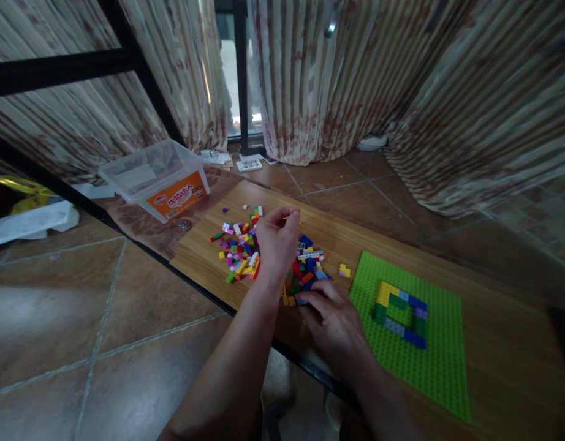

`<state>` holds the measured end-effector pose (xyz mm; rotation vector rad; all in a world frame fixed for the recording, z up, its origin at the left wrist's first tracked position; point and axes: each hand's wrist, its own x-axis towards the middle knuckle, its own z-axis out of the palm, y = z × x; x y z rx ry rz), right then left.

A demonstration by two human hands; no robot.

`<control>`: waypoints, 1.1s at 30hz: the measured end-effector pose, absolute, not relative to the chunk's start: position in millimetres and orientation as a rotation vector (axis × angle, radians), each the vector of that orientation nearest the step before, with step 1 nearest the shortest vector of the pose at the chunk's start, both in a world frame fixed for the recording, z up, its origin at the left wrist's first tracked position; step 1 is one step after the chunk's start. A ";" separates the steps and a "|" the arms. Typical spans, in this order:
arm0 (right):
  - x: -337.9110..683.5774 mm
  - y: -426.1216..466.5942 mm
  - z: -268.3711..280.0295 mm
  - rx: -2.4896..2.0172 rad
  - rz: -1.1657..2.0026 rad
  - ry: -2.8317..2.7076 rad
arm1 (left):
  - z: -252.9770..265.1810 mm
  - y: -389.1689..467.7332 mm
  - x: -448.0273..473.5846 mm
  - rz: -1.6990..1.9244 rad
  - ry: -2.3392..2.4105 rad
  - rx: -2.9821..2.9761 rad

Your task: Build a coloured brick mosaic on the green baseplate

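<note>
My left hand [277,245] is held over the pile of toy bricks [239,266], its thumb and fingers pinched together. Whatever lies between those fingertips is too small to make out. Lower and to the right, my right hand [335,318] reaches into the near edge of the pile. Its thumb and forefinger close on what looks like a blue toy brick [301,300], partly covered by the fingers. Right of that hand lies a green baseplate [441,361], bearing a square ring of bricks [415,338] in yellow, blue, green and lilac.
A few yellow and pink bricks [344,271] sit between pile and baseplate on the wooden tabletop [328,223]. A clear plastic box [147,174] with an orange label stands beyond the left end. Black metal bars [80,199] cross the left side; curtains [305,86] hang behind.
</note>
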<state>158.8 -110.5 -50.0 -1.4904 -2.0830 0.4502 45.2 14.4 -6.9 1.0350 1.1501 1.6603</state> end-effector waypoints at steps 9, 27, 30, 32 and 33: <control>164.0 -107.4 -43.7 -1.468 0.728 -1.693 | -8.1 15.3 48.4 1.584 1.212 1.056; 198.1 -100.0 -20.0 -1.055 1.237 -0.451 | -5.2 -13.1 73.3 0.662 0.666 1.384; 197.4 -98.3 -21.4 -1.122 1.159 -0.523 | -4.8 -13.3 75.3 0.690 0.740 1.404; 197.0 -96.9 -22.4 -1.185 1.085 -0.578 | -4.4 -14.0 77.1 0.702 0.769 1.411; 197.4 -96.2 -22.7 -1.226 1.030 -0.608 | -4.3 -14.5 78.4 0.709 0.789 1.424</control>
